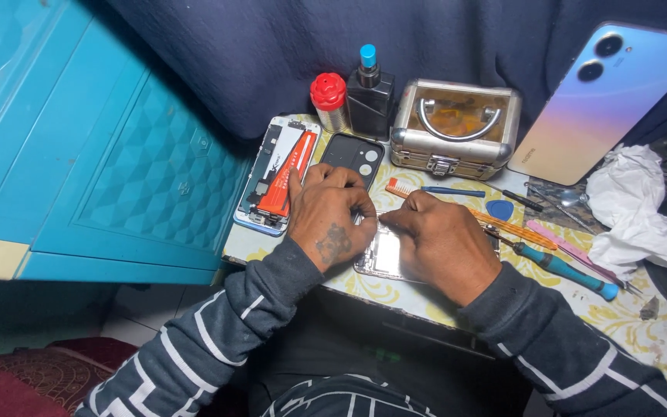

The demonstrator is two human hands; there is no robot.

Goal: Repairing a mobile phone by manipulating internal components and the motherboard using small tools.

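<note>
Item: phone frame [386, 259], silver, lying flat on desk [642, 316] w/ yellow-patterned cover, at its near edge; landmark for all below. Left hand [326, 220]: rests on frame's left end, fingers curled, fingertips [360, 207] pressing at its top-left corner; grip narrow, closed on the frame edge. Right hand [441, 243]: lies over frame's right half, fingertips [391, 224] meeting the left's at the top edge; grip narrow, whether it pinches anything small cannot tell. Left of frame: opened phone [275, 177] w/ red-orange battery, touching left hand's thumb side. Behind frame: dark back cover [353, 154], then red-capped bottle [329, 100], black bottle w/ blue cap [370, 93], small metal case [455, 127]. Right of frame: orange brush [400, 188], blue pick [499, 209], blue-handled screwdriver [565, 270], pink tool [561, 241], crumpled white tissue [634, 212]. Far right behind: pastel phone back [604, 100] leaning upright.
</note>
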